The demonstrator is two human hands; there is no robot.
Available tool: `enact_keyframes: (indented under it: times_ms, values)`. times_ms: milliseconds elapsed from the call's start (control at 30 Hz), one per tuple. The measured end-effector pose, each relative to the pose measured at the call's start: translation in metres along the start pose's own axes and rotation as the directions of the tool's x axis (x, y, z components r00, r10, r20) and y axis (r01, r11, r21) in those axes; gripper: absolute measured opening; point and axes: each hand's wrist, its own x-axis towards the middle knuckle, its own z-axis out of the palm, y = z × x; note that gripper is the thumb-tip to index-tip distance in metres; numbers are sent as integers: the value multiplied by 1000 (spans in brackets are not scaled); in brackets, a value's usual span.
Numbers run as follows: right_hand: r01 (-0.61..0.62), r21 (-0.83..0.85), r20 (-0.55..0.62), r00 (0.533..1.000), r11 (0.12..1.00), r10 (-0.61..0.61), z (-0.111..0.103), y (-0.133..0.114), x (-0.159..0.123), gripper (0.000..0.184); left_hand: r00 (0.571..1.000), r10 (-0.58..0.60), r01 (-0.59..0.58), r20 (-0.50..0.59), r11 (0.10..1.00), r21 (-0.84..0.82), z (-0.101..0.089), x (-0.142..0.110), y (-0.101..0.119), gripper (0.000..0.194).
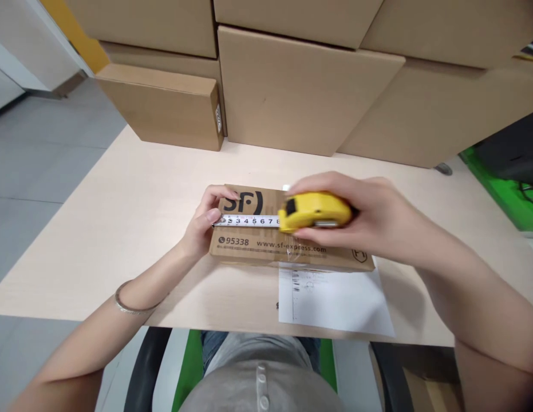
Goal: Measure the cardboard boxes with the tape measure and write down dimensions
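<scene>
A small brown cardboard box (257, 254) with dark printed lettering lies on the table in front of me. Across its top runs the white blade of a tape measure (320, 212), whose yellow case sits near the box's middle. My right hand (356, 206) is wrapped around that case. At the box's left edge, my left hand (204, 220) pinches the end of the blade, thumb on top, with the fingers against the box. Numbers up to about 8 show along the blade. Part of the box is hidden beneath the case and my right hand.
Large cardboard boxes (300, 91) stand stacked along the table's far side. A flatter carton (163, 106) stands at the back left. Partly under the small box lies a white paper sheet (335, 303) with handwriting, near the front table edge (232, 326).
</scene>
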Motion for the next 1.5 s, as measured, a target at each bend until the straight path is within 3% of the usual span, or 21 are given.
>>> enact_keyframes:
  times_ms: [167,300,667,900,1100,1233,1267,1367,1500]
  values:
    - [-113,-21,-209,972,993,106,-31,47,-72,39,998,-15,15,58,1000,-2,-4,6,3,31]
    - [-229,28,-279,933,973,227,-32,65,-102,43,998,0,1,68,1000,-15,-4,9,4,29]
    - [-277,25,-309,911,961,271,-24,48,-108,37,999,8,-11,44,999,50,-6,11,0,32]
    - [-268,-45,-271,931,962,246,-28,50,-110,35,992,70,-74,109,997,32,-10,13,-3,29]
    - [-169,-211,-191,973,963,129,-33,18,-79,36,988,84,-90,131,995,43,-15,13,-3,29]
    - [-44,-198,-76,997,979,29,-2,-12,-31,29,989,83,-99,120,986,134,-19,11,0,31]
    - [40,-238,-46,998,971,-53,8,-19,-19,29,989,90,-108,117,981,164,-20,10,0,31]
    - [258,-411,49,964,874,-262,32,-39,7,23,984,126,-152,126,962,225,-23,5,-1,32]
    - [365,-497,80,922,787,-378,44,-55,21,40,980,104,-129,171,981,145,-31,0,-2,47]
